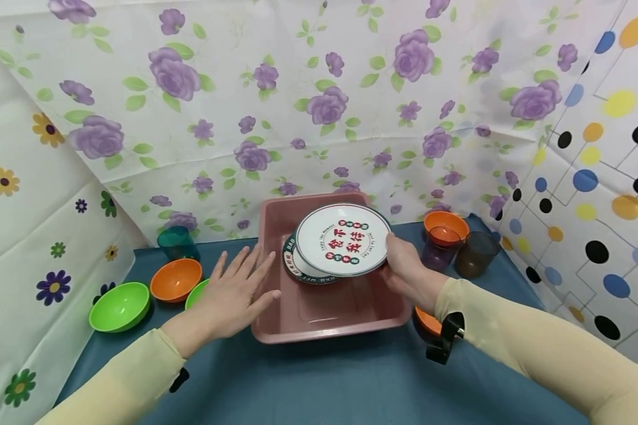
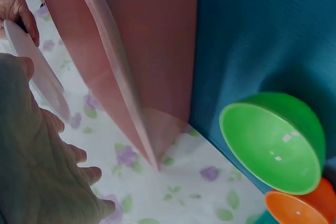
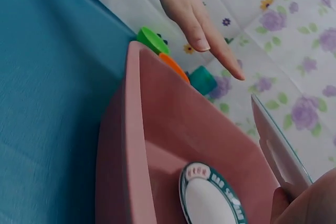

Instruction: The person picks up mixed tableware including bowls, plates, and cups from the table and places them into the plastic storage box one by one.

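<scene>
Gripped at its right edge by my right hand [image 1: 408,268], a white plate [image 1: 345,239] with red and green lettering hangs over the pink basin [image 1: 332,333]. The right wrist view shows this plate edge-on, raised above the basin. Lower down, inside the basin, lies a second plate [image 3: 210,200] with a dark green, lettered rim; the held plate hides part of it in the head view. My left hand [image 1: 228,298] is spread beside the basin's left rim, palm down, fingers straight, holding nothing.
Left of the basin are green bowls [image 1: 119,307], an orange bowl [image 1: 176,280] and a teal cup [image 1: 178,243]. To the right stand orange bowls [image 1: 446,221], a purple cup [image 1: 440,254] and a brown cup [image 1: 477,254]. Patterned cloth walls [image 1: 218,88] enclose the blue table [image 1: 319,389].
</scene>
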### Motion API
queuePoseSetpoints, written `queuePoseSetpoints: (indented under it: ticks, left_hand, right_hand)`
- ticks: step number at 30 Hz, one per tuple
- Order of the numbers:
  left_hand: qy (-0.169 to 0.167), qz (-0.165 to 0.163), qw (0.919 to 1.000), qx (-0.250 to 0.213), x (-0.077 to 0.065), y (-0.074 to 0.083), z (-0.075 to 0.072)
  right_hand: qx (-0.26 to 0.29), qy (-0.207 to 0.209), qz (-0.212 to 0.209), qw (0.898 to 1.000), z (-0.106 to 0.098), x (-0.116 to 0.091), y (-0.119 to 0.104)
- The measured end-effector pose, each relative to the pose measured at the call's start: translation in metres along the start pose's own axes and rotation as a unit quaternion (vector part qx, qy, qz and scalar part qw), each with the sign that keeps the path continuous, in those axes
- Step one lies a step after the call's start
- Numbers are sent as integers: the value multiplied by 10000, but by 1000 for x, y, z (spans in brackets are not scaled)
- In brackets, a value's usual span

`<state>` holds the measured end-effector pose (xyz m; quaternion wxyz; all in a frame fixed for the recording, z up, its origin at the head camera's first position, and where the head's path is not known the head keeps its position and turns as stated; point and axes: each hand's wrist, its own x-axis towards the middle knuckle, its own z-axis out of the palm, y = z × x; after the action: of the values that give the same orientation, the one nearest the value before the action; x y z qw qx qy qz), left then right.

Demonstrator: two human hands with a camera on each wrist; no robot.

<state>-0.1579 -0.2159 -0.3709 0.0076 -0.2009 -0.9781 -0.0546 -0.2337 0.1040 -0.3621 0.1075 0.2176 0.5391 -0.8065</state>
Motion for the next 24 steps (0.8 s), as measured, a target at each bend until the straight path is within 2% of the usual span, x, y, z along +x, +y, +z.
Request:
queuePoseSetpoints:
  ticks: [4, 7, 13, 16, 17, 18, 19, 20, 21, 22, 23, 24]
  left_hand:
    - [-57, -123, 9999, 3, -5, -7, -2]
    - [-42, -207, 9998, -46, -9, -11, -1]
    - [-75, -350, 9992, -191, -10, -15, 0]
    - [-108, -476, 9965, -683, -5, -17, -5]
    - [-164, -548, 9935, -982, -3, -18, -7]
    - [-246, -619, 9872, -1448, 0, -18, -10]
    - [-358, -714, 9766, -1996, 3, -18, -14]
    - [-479, -855, 9610, -2587, 5, -18, -18]
    - [-591, -1005, 9387, -3243, 9, -17, -22]
    - [-722, -1189, 9093, -3921, 13, -16, -25]
    - [-803, -1384, 8722, -4622, 17, -14, -28]
    - [-819, -1595, 8287, -5301, 21, -12, -30]
  right_hand:
    - [-185, -67, -206, 9996, 15, 2, 9]
    - [-110, -93, -261, 9996, 24, 4, 14]
    - [-264, -204, -148, 9993, 32, 3, 19]
    - [-390, -216, -83, 9990, 34, 2, 18]
    - [-410, -212, -64, 9989, 34, 1, 17]
    - [-442, -204, -62, 9988, 34, 1, 17]
    - [-459, -197, -63, 9987, 35, 1, 16]
    - [-473, -190, -57, 9987, 35, 1, 16]
    - [-475, -185, -57, 9987, 36, 1, 15]
    - [-447, -198, -60, 9988, 36, 1, 15]
    - [-429, -228, -72, 9988, 36, 1, 15]
    - [-396, -254, -83, 9989, 37, 1, 15]
